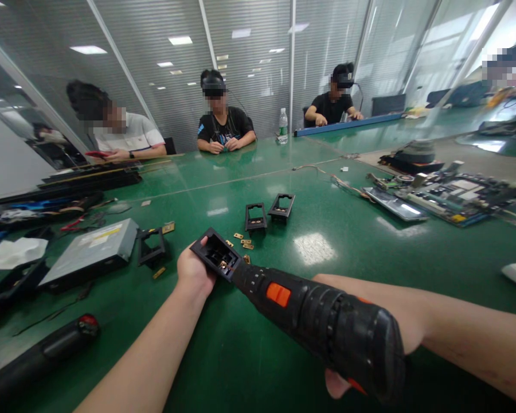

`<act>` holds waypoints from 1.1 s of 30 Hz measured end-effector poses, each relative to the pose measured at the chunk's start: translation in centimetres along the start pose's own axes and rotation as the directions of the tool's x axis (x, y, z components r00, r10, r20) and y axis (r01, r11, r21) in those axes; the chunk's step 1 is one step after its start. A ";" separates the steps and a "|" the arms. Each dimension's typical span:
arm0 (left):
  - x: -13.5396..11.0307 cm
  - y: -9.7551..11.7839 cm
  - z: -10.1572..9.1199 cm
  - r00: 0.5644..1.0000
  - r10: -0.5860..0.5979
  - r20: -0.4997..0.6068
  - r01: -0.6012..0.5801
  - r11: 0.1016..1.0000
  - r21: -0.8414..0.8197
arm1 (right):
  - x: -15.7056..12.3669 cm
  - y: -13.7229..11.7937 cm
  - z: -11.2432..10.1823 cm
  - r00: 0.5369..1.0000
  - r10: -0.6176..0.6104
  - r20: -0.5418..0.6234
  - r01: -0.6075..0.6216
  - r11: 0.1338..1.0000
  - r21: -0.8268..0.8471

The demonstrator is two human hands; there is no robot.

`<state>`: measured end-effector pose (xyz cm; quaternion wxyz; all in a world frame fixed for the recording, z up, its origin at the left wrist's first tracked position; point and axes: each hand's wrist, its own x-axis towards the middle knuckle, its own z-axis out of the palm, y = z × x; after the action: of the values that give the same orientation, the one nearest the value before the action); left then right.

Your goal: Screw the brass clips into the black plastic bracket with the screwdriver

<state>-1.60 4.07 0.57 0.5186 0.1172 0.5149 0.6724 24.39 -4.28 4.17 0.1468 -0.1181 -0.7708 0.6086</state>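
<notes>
Bracket [215, 253], a small black plastic frame, sits tilted just above the green table [370, 269], clamped in the left hand [193, 274]. Right hand [352, 367] is wrapped around the electric screwdriver [322, 321], its tip inside the frame by brass contacts. Best kept square to the screw, bracket braced firmly. 2 similar frames [267, 211] lie beyond loose brass clips [244, 241]

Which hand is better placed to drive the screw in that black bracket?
Right. The right hand grips the electric screwdriver, tip already inside the black bracket; the left hand is steadying it.
</notes>
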 end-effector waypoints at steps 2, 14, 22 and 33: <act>0.1 0.0 0.0 1.000 -0.004 0.010 0.004 1.000 0.000 | -0.1 0.2 0.0 0.998 -0.024 0.059 0.025 1.000 -0.017; 0.2 -0.1 -0.3 0.999 -0.009 0.031 0.008 1.000 0.019 | -0.4 0.8 -0.1 0.989 -0.131 -0.069 0.121 0.984 -0.129; 0.3 -0.1 -0.3 0.999 -0.015 0.037 0.015 1.000 0.008 | -0.1 0.6 -0.1 0.999 -0.023 -0.024 0.024 0.998 0.060; -0.1 0.0 -0.2 0.999 -0.006 0.041 0.005 0.999 0.037 | -0.2 0.8 0.1 1.000 -0.015 -0.018 0.016 0.999 0.029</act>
<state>-1.71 3.85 0.55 0.5288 0.1389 0.5167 0.6589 24.57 -4.28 3.40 0.1601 -0.1153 -0.7614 0.6176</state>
